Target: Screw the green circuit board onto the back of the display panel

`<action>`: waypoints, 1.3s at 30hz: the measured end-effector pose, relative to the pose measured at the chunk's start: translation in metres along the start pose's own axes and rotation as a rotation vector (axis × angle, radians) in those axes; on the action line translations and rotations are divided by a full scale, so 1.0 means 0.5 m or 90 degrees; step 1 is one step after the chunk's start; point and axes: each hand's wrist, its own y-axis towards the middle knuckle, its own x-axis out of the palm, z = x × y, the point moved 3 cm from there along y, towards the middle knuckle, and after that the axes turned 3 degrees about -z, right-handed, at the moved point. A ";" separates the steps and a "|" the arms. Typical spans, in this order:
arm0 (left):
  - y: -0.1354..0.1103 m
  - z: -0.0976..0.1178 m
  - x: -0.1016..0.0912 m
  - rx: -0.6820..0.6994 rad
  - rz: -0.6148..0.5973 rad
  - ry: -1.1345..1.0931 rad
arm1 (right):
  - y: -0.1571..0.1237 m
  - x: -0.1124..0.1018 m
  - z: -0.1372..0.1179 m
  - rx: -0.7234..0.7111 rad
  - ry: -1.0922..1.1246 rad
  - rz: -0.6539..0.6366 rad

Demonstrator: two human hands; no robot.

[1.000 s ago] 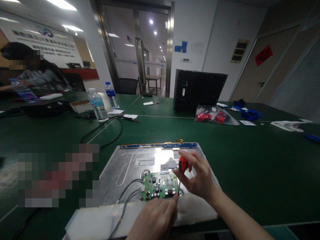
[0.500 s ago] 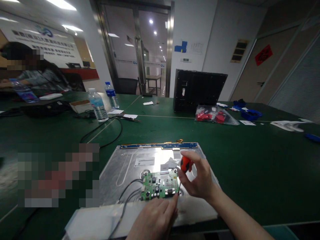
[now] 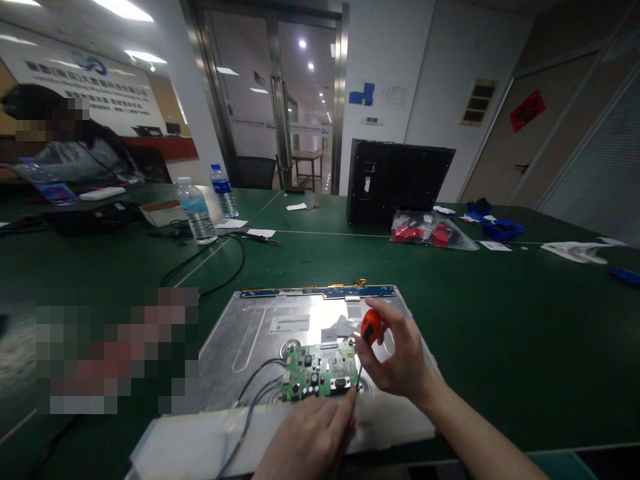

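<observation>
A silver metal panel (image 3: 265, 333) lies flat on the green table, with a small green circuit board (image 3: 320, 371) on its near part. My right hand (image 3: 397, 357) is closed around an orange-handled screwdriver (image 3: 371, 327), its shaft pointing down at the board's right edge. My left hand (image 3: 313, 440) rests at the panel's near edge, fingers curled, its fingertips touching the spot just below the screwdriver tip. Grey wires (image 3: 253, 387) run from the board's left side toward me.
Two water bottles (image 3: 196, 210) and black cables stand at the back left. A black monitor (image 3: 395, 180) and a plastic bag of red parts (image 3: 430, 233) sit behind the panel. Blue items lie far right. Another person sits at the far left.
My right hand has turned slightly on the screwdriver, so the orange handle shows more. My left hand and the board have stayed in place.
</observation>
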 end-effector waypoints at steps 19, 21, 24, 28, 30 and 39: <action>-0.002 0.001 0.006 0.003 -0.004 -0.010 | 0.007 -0.005 -0.004 -0.019 0.002 -0.003; 0.000 0.001 0.004 0.003 0.001 -0.008 | 0.004 -0.006 -0.003 -0.010 0.013 -0.006; 0.003 0.001 0.000 0.004 0.012 -0.006 | 0.001 -0.006 -0.001 0.000 0.030 -0.013; 0.002 0.000 -0.003 0.003 0.018 -0.008 | 0.001 -0.003 0.001 -0.019 0.020 -0.007; 0.001 -0.001 -0.003 0.002 0.020 -0.008 | 0.002 -0.002 0.002 -0.031 0.009 0.005; 0.001 -0.001 -0.001 0.003 0.019 -0.016 | 0.003 0.000 -0.002 -0.032 -0.001 -0.001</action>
